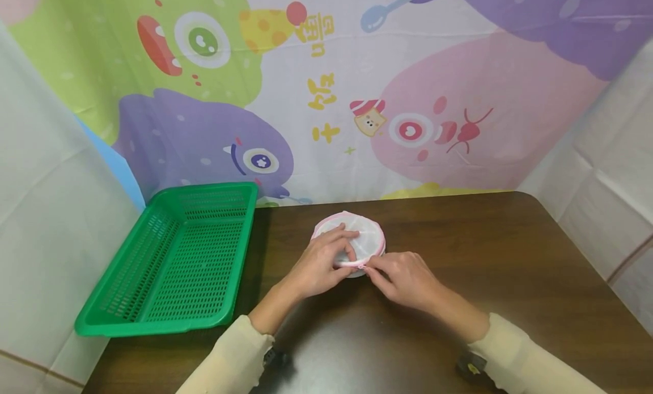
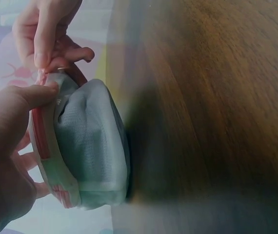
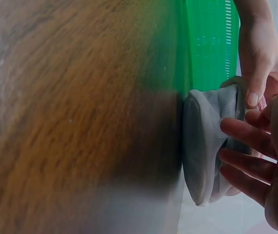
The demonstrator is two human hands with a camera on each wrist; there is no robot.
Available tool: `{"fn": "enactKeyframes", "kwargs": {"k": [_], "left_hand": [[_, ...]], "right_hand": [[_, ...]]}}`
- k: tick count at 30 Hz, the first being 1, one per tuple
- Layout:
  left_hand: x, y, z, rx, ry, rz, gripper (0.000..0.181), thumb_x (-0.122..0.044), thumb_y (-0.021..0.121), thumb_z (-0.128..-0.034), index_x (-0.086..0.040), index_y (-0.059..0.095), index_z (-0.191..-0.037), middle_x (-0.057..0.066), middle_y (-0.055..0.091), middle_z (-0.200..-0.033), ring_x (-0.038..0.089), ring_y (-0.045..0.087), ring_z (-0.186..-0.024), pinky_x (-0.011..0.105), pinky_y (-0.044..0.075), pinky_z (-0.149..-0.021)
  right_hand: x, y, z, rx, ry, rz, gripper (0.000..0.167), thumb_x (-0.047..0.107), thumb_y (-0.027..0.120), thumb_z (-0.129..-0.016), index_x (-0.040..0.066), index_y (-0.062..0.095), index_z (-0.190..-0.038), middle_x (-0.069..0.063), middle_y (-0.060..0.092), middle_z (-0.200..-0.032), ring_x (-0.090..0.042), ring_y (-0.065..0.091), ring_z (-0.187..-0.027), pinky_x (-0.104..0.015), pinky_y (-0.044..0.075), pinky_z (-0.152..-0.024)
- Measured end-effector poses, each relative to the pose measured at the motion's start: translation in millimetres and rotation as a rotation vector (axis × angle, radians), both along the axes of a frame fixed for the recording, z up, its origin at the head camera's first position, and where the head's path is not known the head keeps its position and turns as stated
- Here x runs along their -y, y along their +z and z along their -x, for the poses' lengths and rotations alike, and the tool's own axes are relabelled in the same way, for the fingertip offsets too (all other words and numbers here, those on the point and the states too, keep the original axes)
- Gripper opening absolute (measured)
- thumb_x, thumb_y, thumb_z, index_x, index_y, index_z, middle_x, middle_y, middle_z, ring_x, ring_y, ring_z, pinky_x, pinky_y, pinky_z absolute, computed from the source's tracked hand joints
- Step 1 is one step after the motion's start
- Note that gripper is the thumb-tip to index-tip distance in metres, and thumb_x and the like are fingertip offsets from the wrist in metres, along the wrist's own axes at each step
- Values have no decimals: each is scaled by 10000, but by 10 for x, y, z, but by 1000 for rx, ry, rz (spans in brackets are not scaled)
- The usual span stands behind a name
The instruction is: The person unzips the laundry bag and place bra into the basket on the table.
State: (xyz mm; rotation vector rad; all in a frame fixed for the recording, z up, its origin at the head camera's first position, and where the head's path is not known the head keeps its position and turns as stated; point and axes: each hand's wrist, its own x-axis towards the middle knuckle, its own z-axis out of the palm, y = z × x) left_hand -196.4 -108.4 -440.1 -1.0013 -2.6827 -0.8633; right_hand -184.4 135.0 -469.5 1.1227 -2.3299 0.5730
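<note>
Hands pinching pink zippered rim of white mesh pouch, brown tabletop, green basket at left

Dark brown wood-grain table, far corner rounded; white cloth backdrop, colourful cartoon monsters; creased off-white side sheets; pale glare on tabletop

Bare worktop leaves a low passage from the far right corner to the round mesh pouch, while the green basket along the left edge, the printed cloth hanging behind the far edge and two forearms toward the near edge stand in the way.
</note>
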Motion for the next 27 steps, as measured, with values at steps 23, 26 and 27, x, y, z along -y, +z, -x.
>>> {"fn": "enactKeyframes", "kwargs": {"k": [23,26,27], "left_hand": [[10,7,-9,18,23,-25,271,-214,959,-912,-166,696,-958,108,732,-1538,454,546,-1604,737,438,-1279],[-9,2,-18,16,29,-34,278,-231,964,-908,-173,695,-952,101,737,-1535,453,544,-1605,762,441,-1258],[-14,2,-21,14,30,-36,277,-230,964,-909,-172,695,-948,99,739,-1533,452,545,-1605,769,440,-1253]], "right_hand": [[-21,49,-2,3,-6,10,103,83,852,-931,160,785,-925,60,686,-678,17,455,-589,-172,385,-533],[3,45,-10,12,-9,4,110,90,836,-943,168,769,-906,70,656,-658,29,422,-589,-167,365,-529],[8,42,-13,14,-12,3,109,92,834,-944,170,769,-904,72,655,-658,32,417,-590,-166,363,-528]]}}
